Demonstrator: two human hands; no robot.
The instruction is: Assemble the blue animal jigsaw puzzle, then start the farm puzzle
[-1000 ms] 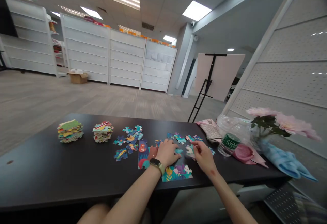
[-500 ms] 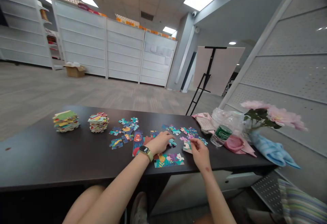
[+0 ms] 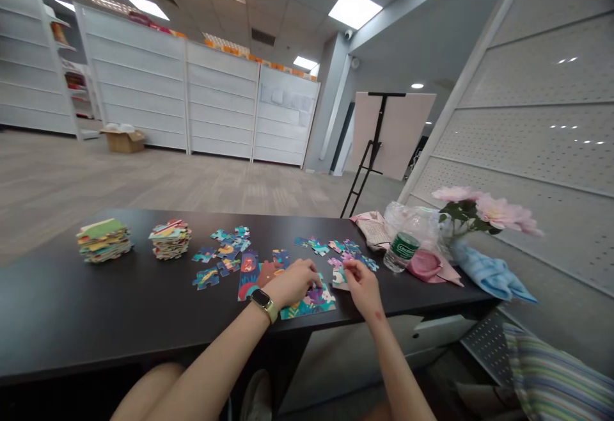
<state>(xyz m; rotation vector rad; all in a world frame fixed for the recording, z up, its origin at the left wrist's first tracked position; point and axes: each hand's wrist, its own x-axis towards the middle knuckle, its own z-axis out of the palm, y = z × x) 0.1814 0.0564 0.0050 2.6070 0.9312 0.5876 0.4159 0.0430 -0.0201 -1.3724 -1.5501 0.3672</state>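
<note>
My left hand (image 3: 298, 282), with a watch on its wrist, has its fingers bent down on a small teal puzzle piece (image 3: 318, 284), which they partly hide. Below it lies a joined strip of puzzle (image 3: 307, 307) with yellow and purple shapes. Left of the hand is another joined section (image 3: 249, 274), red and dark blue. My right hand (image 3: 363, 288) pinches a teal and white puzzle piece (image 3: 339, 278) at the strip's right. Loose pieces lie in a left group (image 3: 227, 249) and a right group (image 3: 346, 251).
Two stacks of puzzle pieces, one wide (image 3: 104, 242) and one narrow (image 3: 170, 240), stand at the table's left. At the right are a water bottle (image 3: 401, 253), a pink cloth (image 3: 432, 269), clear plastic and flowers (image 3: 489, 210) with a blue cloth (image 3: 489, 274).
My left hand has come down and nearer, bringing the small piece from above the strip to its upper edge. My right hand keeps its pinch. The whole view has shifted slightly.
</note>
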